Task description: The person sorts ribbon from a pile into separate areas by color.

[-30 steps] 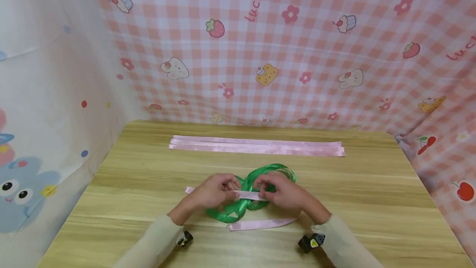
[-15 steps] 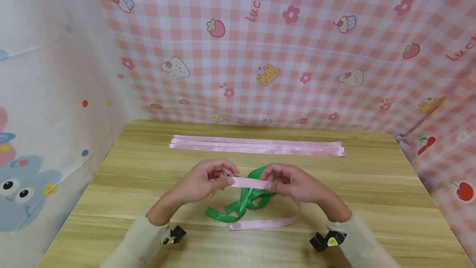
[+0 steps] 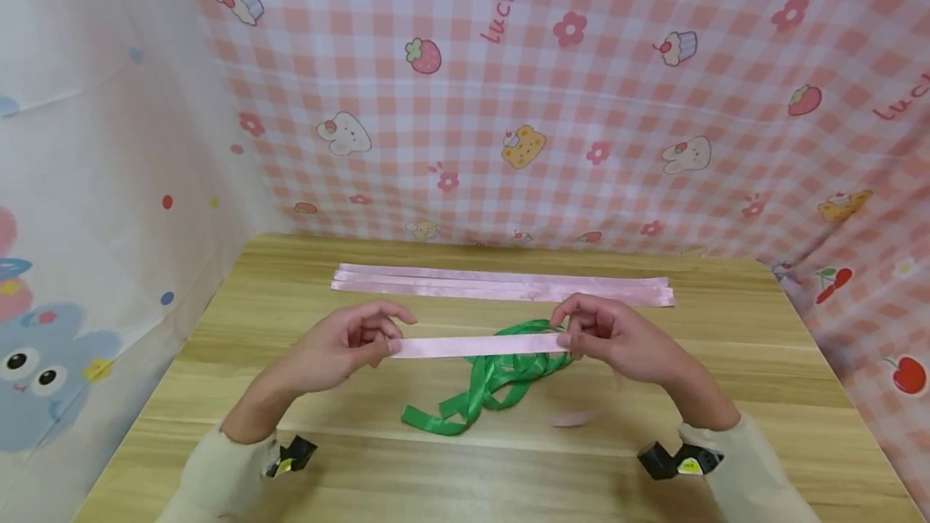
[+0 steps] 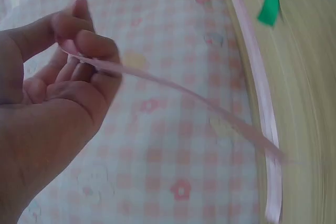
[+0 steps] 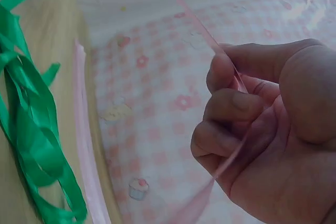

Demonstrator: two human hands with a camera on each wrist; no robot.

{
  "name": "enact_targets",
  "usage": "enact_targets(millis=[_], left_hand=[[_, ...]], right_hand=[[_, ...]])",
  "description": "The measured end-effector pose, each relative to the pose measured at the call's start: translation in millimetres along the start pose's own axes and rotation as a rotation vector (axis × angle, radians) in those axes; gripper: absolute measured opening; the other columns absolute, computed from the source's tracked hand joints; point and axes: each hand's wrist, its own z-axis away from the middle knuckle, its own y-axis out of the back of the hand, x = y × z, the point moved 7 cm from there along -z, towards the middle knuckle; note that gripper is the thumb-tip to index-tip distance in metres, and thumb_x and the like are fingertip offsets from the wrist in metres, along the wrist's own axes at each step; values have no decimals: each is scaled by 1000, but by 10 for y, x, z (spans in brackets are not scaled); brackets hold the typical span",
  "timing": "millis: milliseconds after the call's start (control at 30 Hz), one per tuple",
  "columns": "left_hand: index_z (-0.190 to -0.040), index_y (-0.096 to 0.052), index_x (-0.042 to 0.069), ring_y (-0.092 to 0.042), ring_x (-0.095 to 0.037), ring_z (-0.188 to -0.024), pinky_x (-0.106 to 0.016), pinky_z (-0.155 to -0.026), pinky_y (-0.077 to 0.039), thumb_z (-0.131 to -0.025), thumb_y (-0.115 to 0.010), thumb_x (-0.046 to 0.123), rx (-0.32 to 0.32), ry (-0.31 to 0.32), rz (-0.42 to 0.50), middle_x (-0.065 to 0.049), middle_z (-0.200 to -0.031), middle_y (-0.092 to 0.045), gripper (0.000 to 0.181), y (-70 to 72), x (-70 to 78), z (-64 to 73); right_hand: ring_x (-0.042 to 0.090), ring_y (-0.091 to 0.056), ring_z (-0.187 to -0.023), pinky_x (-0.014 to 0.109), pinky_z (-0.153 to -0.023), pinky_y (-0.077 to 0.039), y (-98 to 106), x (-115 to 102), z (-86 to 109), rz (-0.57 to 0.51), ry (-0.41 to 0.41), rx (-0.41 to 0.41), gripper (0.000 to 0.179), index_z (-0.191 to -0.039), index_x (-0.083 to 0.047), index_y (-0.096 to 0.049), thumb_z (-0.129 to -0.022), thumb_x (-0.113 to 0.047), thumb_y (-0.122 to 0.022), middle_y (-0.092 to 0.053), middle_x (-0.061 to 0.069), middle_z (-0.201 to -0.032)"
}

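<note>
A pink satin ribbon (image 3: 475, 346) is stretched level between both hands, lifted off the table. My left hand (image 3: 356, 343) pinches it between thumb and forefinger; in the left wrist view a tail of the ribbon (image 4: 210, 103) trails from the fingers. My right hand (image 3: 613, 337) pinches the other side, and in the right wrist view the ribbon (image 5: 197, 27) passes through the palm, its loose part hanging below. Beneath the stretched span lies a tangled green ribbon (image 3: 475, 402), partly hidden by the pink one and touched by neither hand.
Several pink ribbon strips (image 3: 501, 286) lie side by side near the back of the wooden table (image 3: 254, 378). A pink gingham cloth (image 3: 465, 95) hangs behind, and a white printed cloth (image 3: 94, 168) hangs at the left.
Both hands have risen and moved apart, drawing out a longer pink span between them. The tail that lay on the table in front has lifted mostly away. The green ribbon is now more uncovered.
</note>
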Motion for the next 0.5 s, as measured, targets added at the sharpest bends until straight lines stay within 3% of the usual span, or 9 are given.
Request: enact_targets(millis=[133,233,400,500], left_hand=[[-119,-59,6,-40,-6,-55,-25,-45,-35,-98,-62,7,75,17,-3,-5,-81,-61,22,206,-66,121],[-119,-59,5,-37,-5,-55,-27,-45,-32,-98,-62,7,116,29,-1,0,-80,-61,21,343,-124,205],[-125,-55,-1,-50,-5,-67,-25,-56,-43,-99,-56,2,134,40,-11,-2,-93,-68,26,527,-214,324],[-125,-56,0,-56,-6,-72,-25,-62,-47,-99,-58,7,163,68,-40,-3,-93,-69,26,622,-280,372]], right_hand=[[20,-43,-59,34,-49,-38,111,-1,111,25,-10,29,13,-112,2,-55,-100,-2,-56,-47,12,-68],[22,-42,-60,34,-51,-39,193,47,195,13,-65,61,14,-112,3,-55,-100,-5,-58,-46,6,-68],[21,-39,-59,33,-49,-37,366,126,346,24,-85,122,14,-111,5,-53,-100,-2,-56,-47,2,-72],[21,-36,-57,34,-46,-34,466,175,433,42,-89,157,12,-111,3,-54,-100,-1,-55,-47,1,-73]])
